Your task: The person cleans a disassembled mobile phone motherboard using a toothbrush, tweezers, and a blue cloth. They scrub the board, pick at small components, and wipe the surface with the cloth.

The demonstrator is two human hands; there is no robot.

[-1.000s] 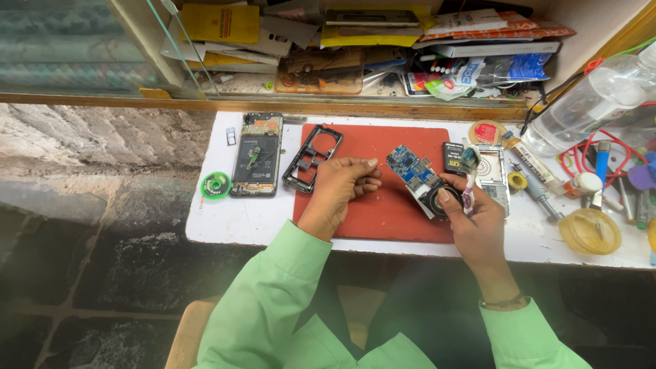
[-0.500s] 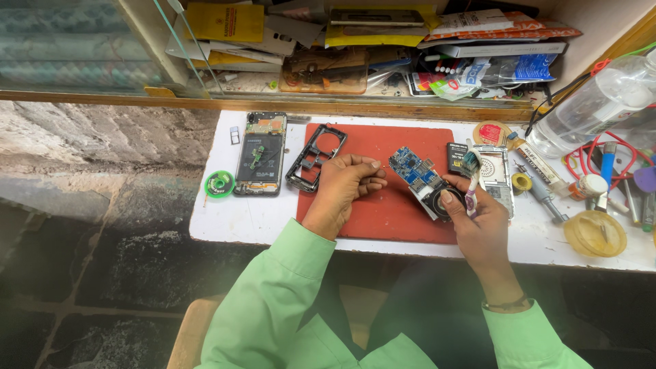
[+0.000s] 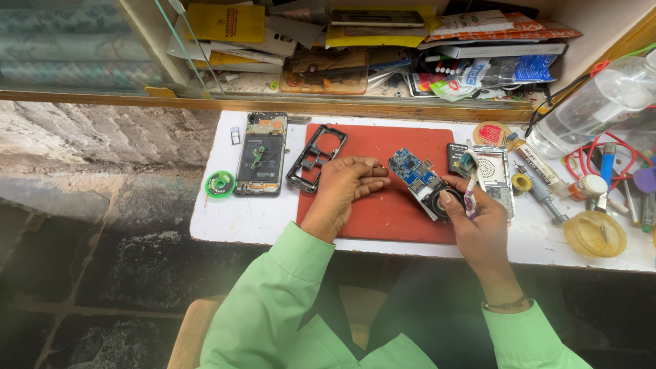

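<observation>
My right hand [image 3: 475, 219] grips a blue phone circuit board [image 3: 418, 176] with a round black part at its near end, and a toothbrush [image 3: 470, 179] stands between its fingers. The board is lifted just over a red work mat [image 3: 389, 215]. My left hand [image 3: 345, 188] rests on the mat with its fingers curled in; nothing shows in it. Just left of it lies a black phone middle frame [image 3: 316, 157]. Both arms wear light green sleeves.
An opened phone [image 3: 261, 154] and a green solder wire spool [image 3: 219, 183] lie left on the white table [image 3: 232, 222]. Right of the mat are a phone part [image 3: 495, 174], tape rolls, screwdrivers, a yellow lid [image 3: 594, 234] and a clear bottle [image 3: 591, 109]. A cluttered shelf runs behind.
Both hands stay much as they were; my right hand keeps the board and brush. The view has shifted slightly.
</observation>
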